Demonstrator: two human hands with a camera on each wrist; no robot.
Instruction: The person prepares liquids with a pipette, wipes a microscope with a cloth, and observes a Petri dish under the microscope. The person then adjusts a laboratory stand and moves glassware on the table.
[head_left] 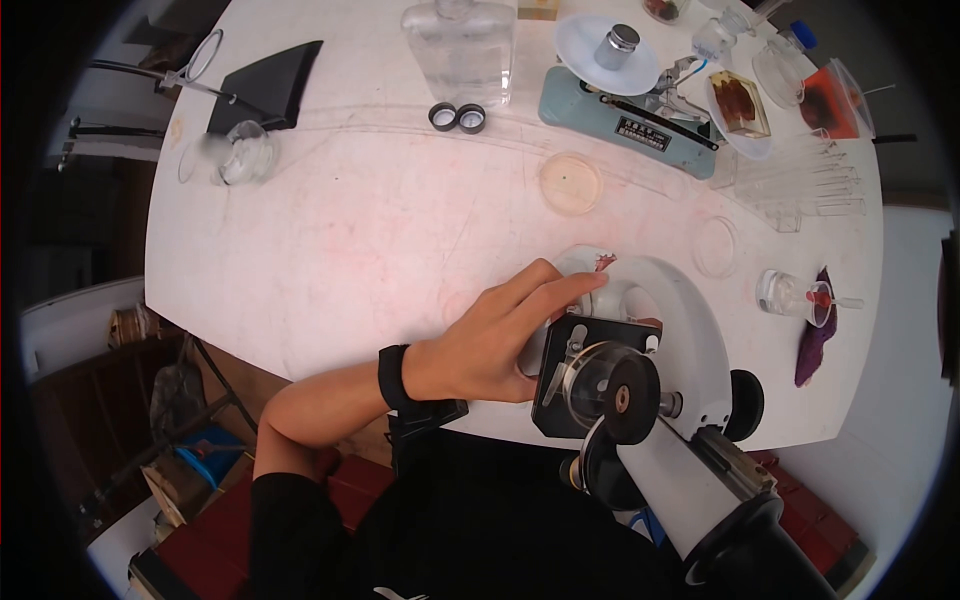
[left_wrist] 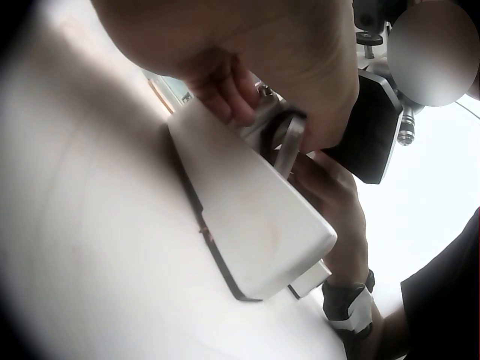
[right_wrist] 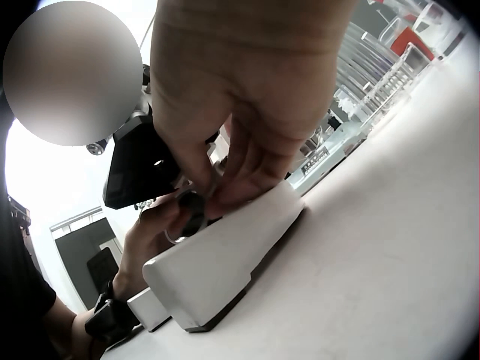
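A microscope's black stage (head_left: 590,345) and curved pale base (head_left: 690,310) are at the lower right in the head view. My left hand (head_left: 480,335) reaches in from the left below the stage. In the left wrist view, fingers and thumb of my left hand (left_wrist: 247,67) curl round a round mirror (left_wrist: 289,146) above the white base (left_wrist: 240,202). The right wrist view has my right hand (right_wrist: 240,97) pinching the mirror (right_wrist: 192,210) from the other side. Behind the microscope, my right hand is mostly hidden from the head view.
A blue-green balance (head_left: 620,130) stands at the back, near a clear bottle (head_left: 460,60) and two black caps (head_left: 457,118). Petri dishes (head_left: 571,184) lie beyond the microscope. To the right are a test tube rack (head_left: 800,180), a small beaker (head_left: 778,292) and purple material (head_left: 815,345).
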